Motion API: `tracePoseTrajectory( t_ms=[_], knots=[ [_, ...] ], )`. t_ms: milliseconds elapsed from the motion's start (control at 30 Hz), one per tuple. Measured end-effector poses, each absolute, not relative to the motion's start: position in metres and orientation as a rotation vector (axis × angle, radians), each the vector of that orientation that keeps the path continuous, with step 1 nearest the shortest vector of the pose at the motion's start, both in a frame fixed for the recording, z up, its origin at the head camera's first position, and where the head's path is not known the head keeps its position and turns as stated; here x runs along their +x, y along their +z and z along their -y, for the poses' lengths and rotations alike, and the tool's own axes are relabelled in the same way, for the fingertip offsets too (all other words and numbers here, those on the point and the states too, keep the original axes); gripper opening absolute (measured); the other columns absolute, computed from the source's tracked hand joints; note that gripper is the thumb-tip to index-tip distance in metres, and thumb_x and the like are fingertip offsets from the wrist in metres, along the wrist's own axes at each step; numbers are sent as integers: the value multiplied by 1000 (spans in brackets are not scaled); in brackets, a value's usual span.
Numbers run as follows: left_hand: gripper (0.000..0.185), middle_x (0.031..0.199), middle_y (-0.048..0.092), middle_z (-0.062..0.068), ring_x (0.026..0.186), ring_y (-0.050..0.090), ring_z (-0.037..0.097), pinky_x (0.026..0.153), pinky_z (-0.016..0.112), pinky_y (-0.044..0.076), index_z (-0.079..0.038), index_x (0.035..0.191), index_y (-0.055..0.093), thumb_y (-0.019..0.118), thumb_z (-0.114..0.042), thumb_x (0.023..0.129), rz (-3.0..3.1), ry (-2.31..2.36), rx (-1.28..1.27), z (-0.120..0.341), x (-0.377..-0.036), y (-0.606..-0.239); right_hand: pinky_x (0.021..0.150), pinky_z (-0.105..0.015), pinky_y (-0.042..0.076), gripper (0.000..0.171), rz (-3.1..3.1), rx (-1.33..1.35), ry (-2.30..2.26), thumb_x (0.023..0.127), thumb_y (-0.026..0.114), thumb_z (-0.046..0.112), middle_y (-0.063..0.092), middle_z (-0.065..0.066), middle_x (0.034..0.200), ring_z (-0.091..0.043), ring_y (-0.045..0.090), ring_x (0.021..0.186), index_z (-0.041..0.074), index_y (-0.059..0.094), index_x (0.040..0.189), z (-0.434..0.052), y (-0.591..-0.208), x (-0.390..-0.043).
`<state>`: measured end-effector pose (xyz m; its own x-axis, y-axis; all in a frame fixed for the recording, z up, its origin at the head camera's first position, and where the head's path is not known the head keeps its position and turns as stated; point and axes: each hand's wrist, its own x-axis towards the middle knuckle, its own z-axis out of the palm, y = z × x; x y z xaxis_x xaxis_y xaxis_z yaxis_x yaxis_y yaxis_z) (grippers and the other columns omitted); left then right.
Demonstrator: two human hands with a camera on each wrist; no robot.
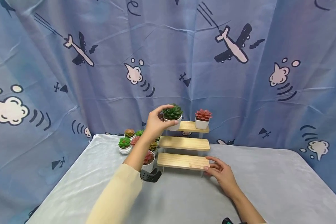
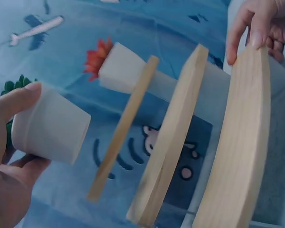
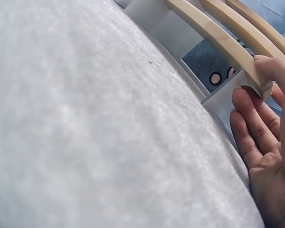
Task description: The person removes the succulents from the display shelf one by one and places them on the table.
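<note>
Our left hand (image 1: 156,124) pinched the green succulent pot (image 1: 173,117) at the top shelf's (image 1: 191,126) left end; our right hand (image 1: 221,172), fingers loosely spread, touched the bottom shelf's (image 1: 183,161) right corner.

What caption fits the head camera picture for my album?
Left hand holds a green succulent pot at the top wooden shelf; right hand steadies the bottom shelf.
</note>
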<state>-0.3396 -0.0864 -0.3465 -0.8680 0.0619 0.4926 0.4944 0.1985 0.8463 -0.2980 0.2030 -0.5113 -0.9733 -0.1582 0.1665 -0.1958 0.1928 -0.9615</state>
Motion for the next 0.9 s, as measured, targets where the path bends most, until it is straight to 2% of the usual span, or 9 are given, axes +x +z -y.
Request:
tracePoseTrajectory(
  t_ms=[233, 267, 300, 367, 433, 500, 633, 900],
  knots=[
    [55, 147, 57, -1, 62, 32, 13, 59, 22, 37, -19, 131, 66, 84, -8, 81, 2090, -1643, -484, 116, -304, -354, 74, -25, 61, 54, 2408, 358, 1942, 94, 73, 17, 74, 8, 91, -6, 73, 81, 0, 53, 141, -203, -510, -301],
    [55, 147, 57, -1, 62, 31, 12, 60, 21, 36, -19, 131, 66, 85, -9, 81, 2087, -1628, -470, 121, -300, -356, 74, -25, 61, 54, 2414, 359, 1940, 94, 73, 17, 74, 8, 91, -6, 72, 80, 0, 52, 142, -203, -511, -301],
    [55, 147, 57, -1, 64, 36, 9, 61, 21, 37, -18, 131, 66, 85, -9, 80, 2082, -1618, -456, 126, -295, -358, 74, -25, 61, 54, 2410, 351, 1946, 94, 73, 17, 74, 9, 91, -6, 72, 80, 1, 53, 141, -203, -511, -301],
    [55, 148, 57, 0, 73, 51, 7, 66, 17, 43, -17, 130, 67, 86, -8, 79, 2063, -1619, -426, 137, -288, -361, 74, -25, 61, 54, 2414, 344, 1945, 93, 73, 17, 74, 9, 91, -6, 72, 80, 1, 53, 141, -202, -512, -301],
    [55, 148, 56, 2, 94, 64, 10, 76, 13, 50, -15, 130, 67, 86, -6, 79, 2039, -1631, -395, 147, -282, -365, 74, -24, 61, 55, 2417, 336, 1943, 93, 73, 17, 74, 10, 91, -6, 72, 80, 2, 53, 142, -202, -513, -301],
    [56, 149, 55, 6, 117, 66, 19, 87, 12, 53, -11, 130, 66, 85, -3, 78, 2011, -1641, -364, 157, -277, -367, 74, -24, 61, 55, 2414, 327, 1946, 93, 74, 17, 73, 10, 90, -6, 72, 79, 1, 53, 142, -202, -513, -301],
    [58, 150, 54, 11, 127, 62, 29, 95, 11, 52, -6, 131, 64, 84, 3, 77, 1967, -1644, -287, 178, -268, -373, 74, -24, 61, 56, 2413, 324, 1954, 93, 74, 17, 73, 11, 90, -6, 72, 79, 0, 52, 142, -202, -512, -301],
    [59, 151, 54, 6, 118, 62, 3, 94, 11, 53, -6, 133, 63, 83, 4, 78, 1922, -1629, -133, 210, -258, -389, 74, -25, 61, 55, 2419, 321, 1941, 93, 74, 17, 73, 10, 90, -5, 72, 80, 1, 53, 142, -200, -512, -302]
  ],
)
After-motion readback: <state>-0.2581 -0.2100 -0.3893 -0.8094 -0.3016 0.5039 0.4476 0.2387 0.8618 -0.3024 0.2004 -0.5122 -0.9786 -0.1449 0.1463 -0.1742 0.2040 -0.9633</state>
